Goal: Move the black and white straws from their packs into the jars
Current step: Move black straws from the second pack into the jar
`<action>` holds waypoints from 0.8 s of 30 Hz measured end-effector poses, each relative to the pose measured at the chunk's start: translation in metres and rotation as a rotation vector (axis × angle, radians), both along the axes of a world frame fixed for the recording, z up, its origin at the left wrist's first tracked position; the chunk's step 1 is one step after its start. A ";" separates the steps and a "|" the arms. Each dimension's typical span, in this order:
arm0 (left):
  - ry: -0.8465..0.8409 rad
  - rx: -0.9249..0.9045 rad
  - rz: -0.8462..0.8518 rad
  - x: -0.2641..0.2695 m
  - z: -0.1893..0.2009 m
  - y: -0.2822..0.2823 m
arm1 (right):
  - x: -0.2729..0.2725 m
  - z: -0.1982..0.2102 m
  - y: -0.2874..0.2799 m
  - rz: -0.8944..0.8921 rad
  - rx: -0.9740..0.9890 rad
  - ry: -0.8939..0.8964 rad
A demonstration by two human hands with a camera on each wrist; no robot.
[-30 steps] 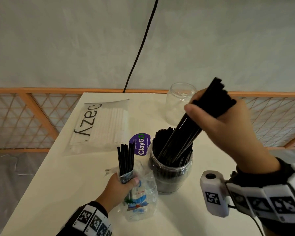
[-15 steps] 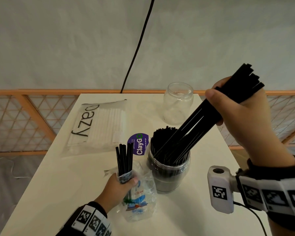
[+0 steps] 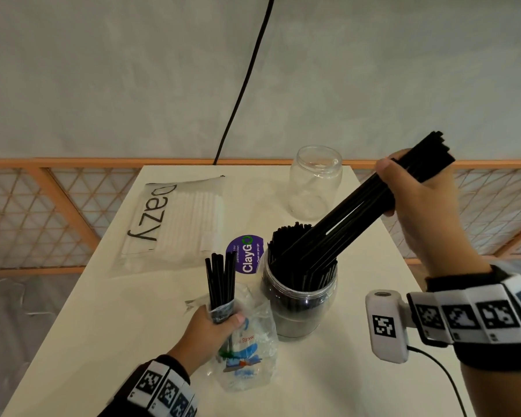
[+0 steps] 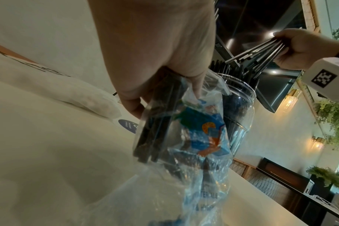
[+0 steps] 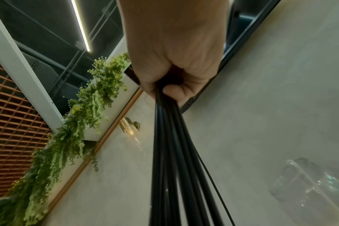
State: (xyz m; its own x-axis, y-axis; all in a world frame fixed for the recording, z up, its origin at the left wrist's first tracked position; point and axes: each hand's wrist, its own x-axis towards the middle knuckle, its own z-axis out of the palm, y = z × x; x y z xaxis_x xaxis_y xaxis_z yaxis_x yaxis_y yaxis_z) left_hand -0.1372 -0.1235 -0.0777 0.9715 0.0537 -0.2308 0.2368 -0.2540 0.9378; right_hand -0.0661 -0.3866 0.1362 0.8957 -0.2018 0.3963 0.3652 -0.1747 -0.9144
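Observation:
My right hand (image 3: pixel 415 188) grips a bundle of black straws (image 3: pixel 358 212) near its upper end; the bundle slants down to the left with its lower ends inside a clear jar (image 3: pixel 301 308) packed with black straws. My left hand (image 3: pixel 214 323) holds the neck of a clear printed straw pack (image 3: pixel 247 353) upright, and several black straws (image 3: pixel 220 278) stick out above the fist. In the left wrist view the fingers curl round that pack (image 4: pixel 184 134). In the right wrist view the straws (image 5: pixel 170 152) fan out below my fist. A second clear jar (image 3: pixel 315 182) stands empty at the back. A flat pack of white straws (image 3: pixel 175 224) lies back left.
The white table (image 3: pixel 103 326) ends close on the left, back and right. A purple round sticker (image 3: pixel 247 254) lies between the white pack and the full jar. An orange lattice railing (image 3: pixel 42 212) runs behind and beside the table, and a black cable (image 3: pixel 244 85) hangs down the wall.
My right hand has swung the top of the bundle up and to the right, so it slants more. The lower ends stay in the jar. The left hand and pack have not moved.

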 end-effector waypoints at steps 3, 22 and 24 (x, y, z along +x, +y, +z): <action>-0.011 -0.001 0.006 0.000 0.001 -0.003 | -0.004 0.009 -0.002 -0.026 0.020 -0.044; -0.047 -0.011 -0.027 0.002 0.005 0.002 | 0.000 -0.020 0.009 -0.135 -0.081 0.001; -0.043 -0.008 -0.030 0.002 0.005 0.001 | -0.001 -0.017 0.009 -0.161 -0.089 -0.034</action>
